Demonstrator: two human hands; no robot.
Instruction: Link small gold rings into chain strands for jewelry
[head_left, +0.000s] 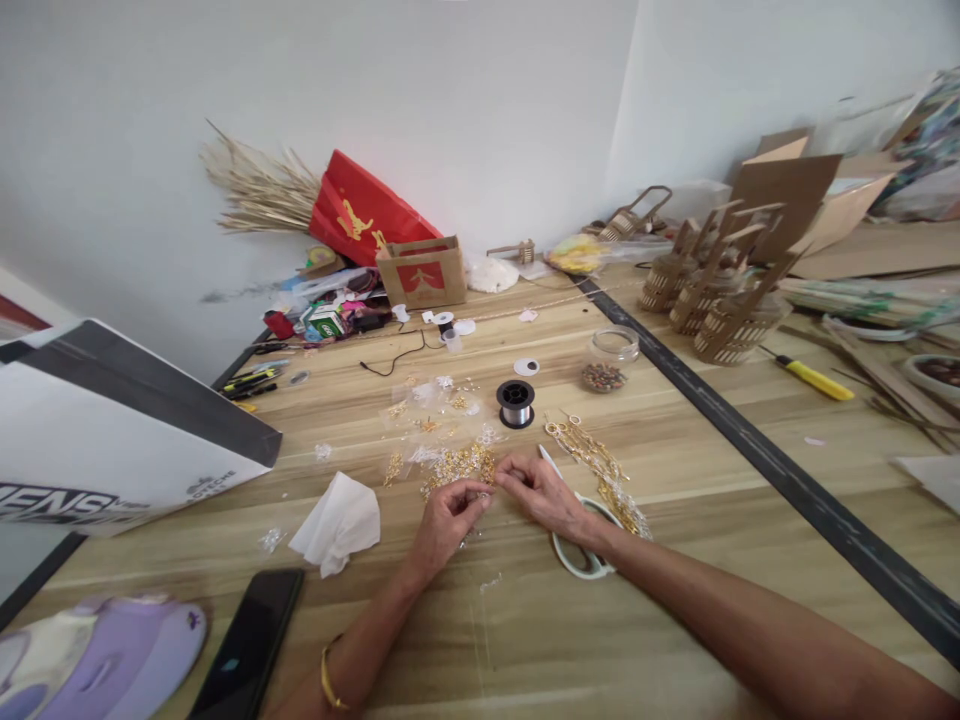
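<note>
My left hand is pinched, its fingertips close to those of my right hand, which is pinched too. What lies between the fingertips is too small to name. A thin clear thread trails down the table below my left hand. Just beyond the hands lies a pile of gold and silver beads. Pale green scissors rest partly under my right wrist. Beside them are gold and silver beaded strands. A black spool of clear line stands behind the hands.
A phone, a white tissue and a white box lie left. A jar of beads stands at back right, before small woven baskets and a yellow cutter. A paper bag is by the wall.
</note>
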